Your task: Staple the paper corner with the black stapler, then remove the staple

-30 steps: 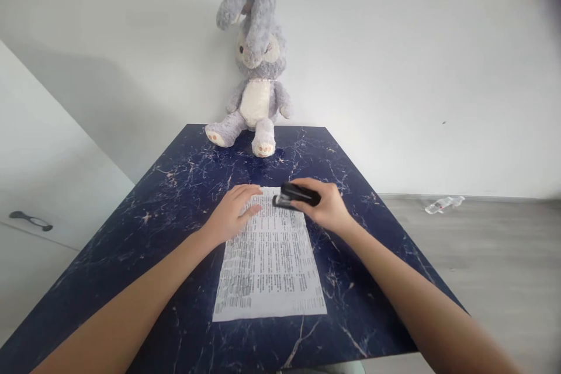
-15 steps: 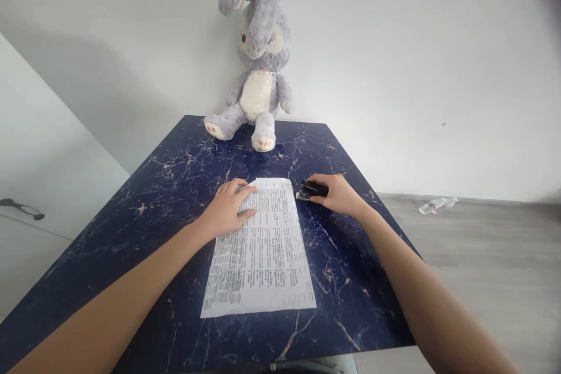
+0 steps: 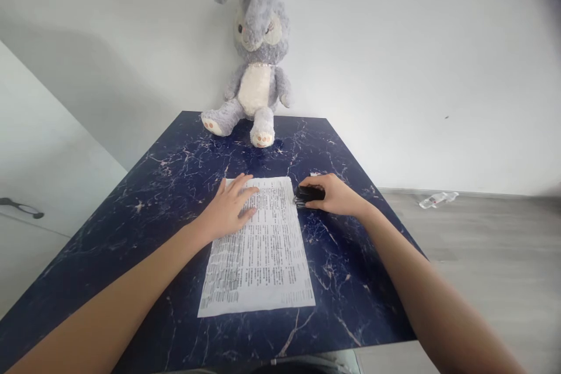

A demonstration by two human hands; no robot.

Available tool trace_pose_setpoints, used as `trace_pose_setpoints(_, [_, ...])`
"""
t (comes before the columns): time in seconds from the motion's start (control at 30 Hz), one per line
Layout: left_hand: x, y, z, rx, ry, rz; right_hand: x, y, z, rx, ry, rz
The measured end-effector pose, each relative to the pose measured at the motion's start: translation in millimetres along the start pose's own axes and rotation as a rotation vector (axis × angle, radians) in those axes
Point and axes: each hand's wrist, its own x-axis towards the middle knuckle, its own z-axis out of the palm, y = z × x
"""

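cabinet handle (image 3: 21, 208): dark, on the white front at your far left, off the surface.
surface (image 3: 153, 187): dark blue, marbled; it carries the rest.
left hand (image 3: 230, 210): yours lies palm down on the sheet's far left corner, fingers (image 3: 239, 184) spread wide, holding nothing.
sheet (image 3: 258, 251): printed paper, flat in the middle of the surface, long side running away from you.
plush rabbit (image 3: 256, 58): sits upright at the far edge, back against the wall.
stapler (image 3: 309, 194): black, down on the surface just beside the sheet's far right corner.
right hand (image 3: 335, 196): your fingers are closed around the stapler from the right.
bottle (image 3: 438, 199): clear, lying on the floor by the wall, far right.
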Motion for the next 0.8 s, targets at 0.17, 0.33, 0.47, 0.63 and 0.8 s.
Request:
trace_pose_setpoints(0.17, [0.0, 12.1, 6.1, -0.031, -0.13, 0.155, 1.3, -6.1, 2.1, 0.013, -0.053, -0.029])
trace_pose_setpoints(0.33, [-1.8, 12.3, 8.3, -0.037, -0.165, 0.13, 0.7, -10.9, 3.0, 0.051, -0.11, -0.082])
trace_pose_setpoints(0.47, [-3.2, 13.2, 7.8, -0.031, -0.156, 0.124, -1.0, -21.9, 3.3, 0.12, -0.215, -0.116])
trace_pose_setpoints(0.63, [-3.2, 17.9, 7.5, -0.066, -0.127, 0.14, -1.2, -37.5, 12.6, 0.093, -0.179, -0.023])
trace_pose_setpoints(0.8, [-2.2, 23.4, 7.2, -0.086, -0.161, 0.175, -0.1, -46.0, 25.8, 0.126, -0.141, -0.025])
